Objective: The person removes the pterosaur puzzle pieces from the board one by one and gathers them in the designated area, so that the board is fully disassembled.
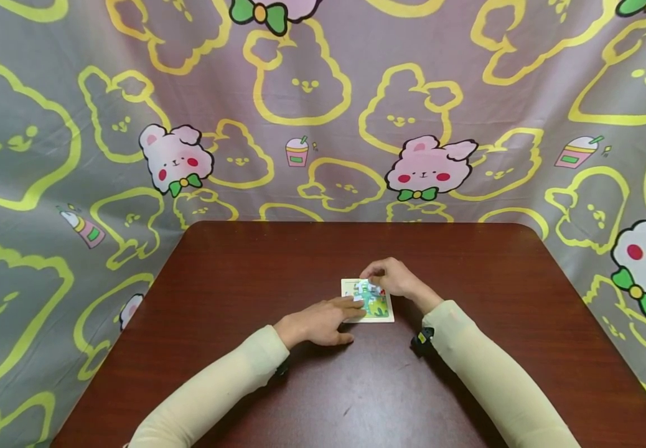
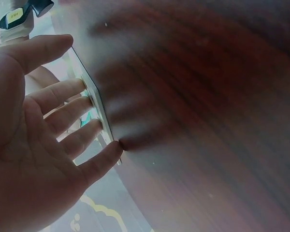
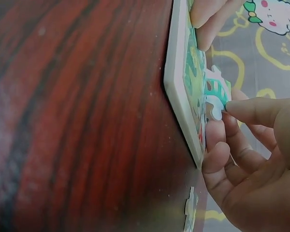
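A small jigsaw puzzle board (image 1: 380, 320) with a pale rim and a green and yellow picture lies flat on the table. My left hand (image 1: 323, 322) rests its fairly straight fingertips on the board's left part; the left wrist view shows them along the board's edge (image 2: 99, 102). At the board's far right side, my right hand (image 1: 394, 278) holds a white and green jigsaw piece (image 3: 215, 92) between thumb and fingers. That piece stands tilted up from the picture in the right wrist view. Parts of the picture are hidden under both hands.
Another thin loose piece (image 3: 190, 212) lies on the table beside the board in the right wrist view. The dark brown wooden table (image 1: 267, 261) reaches back to a patterned curtain (image 1: 323, 74). A black wrist device (image 1: 422, 341) sits under the right sleeve.
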The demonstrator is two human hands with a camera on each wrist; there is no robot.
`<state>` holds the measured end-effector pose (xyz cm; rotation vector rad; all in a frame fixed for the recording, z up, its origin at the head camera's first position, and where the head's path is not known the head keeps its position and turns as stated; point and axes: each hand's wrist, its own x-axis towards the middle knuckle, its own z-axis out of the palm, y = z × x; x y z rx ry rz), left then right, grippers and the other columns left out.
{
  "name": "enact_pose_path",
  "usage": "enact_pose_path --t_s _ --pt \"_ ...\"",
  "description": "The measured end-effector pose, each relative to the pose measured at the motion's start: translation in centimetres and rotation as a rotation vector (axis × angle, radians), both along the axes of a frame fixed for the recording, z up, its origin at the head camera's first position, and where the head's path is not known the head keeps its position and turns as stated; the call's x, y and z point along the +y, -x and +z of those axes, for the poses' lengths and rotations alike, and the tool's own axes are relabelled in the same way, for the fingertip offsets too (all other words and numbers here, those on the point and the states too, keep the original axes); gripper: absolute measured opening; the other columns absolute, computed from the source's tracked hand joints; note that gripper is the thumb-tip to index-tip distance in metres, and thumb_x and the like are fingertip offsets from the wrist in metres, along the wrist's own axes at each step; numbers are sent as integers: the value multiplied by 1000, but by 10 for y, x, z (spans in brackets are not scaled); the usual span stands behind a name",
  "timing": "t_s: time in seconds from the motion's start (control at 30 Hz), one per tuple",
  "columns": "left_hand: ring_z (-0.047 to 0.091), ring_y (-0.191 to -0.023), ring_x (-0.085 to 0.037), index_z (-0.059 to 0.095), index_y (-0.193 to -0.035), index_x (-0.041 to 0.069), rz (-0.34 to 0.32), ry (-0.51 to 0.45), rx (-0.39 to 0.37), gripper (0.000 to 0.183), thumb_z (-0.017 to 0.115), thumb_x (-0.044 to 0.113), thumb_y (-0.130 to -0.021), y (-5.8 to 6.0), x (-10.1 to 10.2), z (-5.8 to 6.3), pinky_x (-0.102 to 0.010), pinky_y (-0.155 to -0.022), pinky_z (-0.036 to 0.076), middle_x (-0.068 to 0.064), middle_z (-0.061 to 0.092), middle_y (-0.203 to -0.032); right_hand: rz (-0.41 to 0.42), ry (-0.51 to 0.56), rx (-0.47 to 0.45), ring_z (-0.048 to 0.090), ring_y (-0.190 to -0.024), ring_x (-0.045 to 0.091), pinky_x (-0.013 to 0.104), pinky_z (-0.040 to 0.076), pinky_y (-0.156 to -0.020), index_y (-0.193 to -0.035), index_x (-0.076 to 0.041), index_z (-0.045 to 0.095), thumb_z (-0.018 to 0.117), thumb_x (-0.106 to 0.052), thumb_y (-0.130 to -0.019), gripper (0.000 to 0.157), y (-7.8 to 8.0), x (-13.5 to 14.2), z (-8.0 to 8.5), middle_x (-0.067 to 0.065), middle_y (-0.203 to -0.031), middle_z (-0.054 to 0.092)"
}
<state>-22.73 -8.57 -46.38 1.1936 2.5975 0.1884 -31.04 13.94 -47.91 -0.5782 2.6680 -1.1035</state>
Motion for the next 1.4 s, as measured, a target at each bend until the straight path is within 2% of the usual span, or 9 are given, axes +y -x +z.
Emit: enact_pose_path --t_s 0.3,0.6,1.03,1.4 --pt "30 -152 -25 46 -151 18 10 0 1 61 64 35 -95 1 0 1 -42 -122 32 0 36 -162 25 9 12 63 -86 15 29 51 -72 -104 -16 78 64 -7 -94 19 0 -1 1 4 -100 75" --pt "29 -152 -25 46 -151 18 6 -1 -3 61 64 36 -95 1 0 1 -43 -122 31 -1 36 -162 12 6 6 65 -90 17 30 52 -73 -103 -16 78 64 -7 -94 19 0 -1 2 4 -102 75" --pt "29 -153 -24 45 -151 18 3 3 -3 61 63 35 -95 1 0 1 -41 -123 31 0 36 -162 13 17 -20 62 -86 17 28 49 -71 -100 -12 77 62 -3 -93 18 2 -1 5 7 -99 74" --pt "26 -154 -23 45 -151 18 20 18 10 62 63 38 -96 0 3 1 -40 -123 30 1 33 -163 10 34 -39 60 -83 17 27 48 -70 -100 -10 76 61 -2 -93 18 4 0 1 7 -96 73"
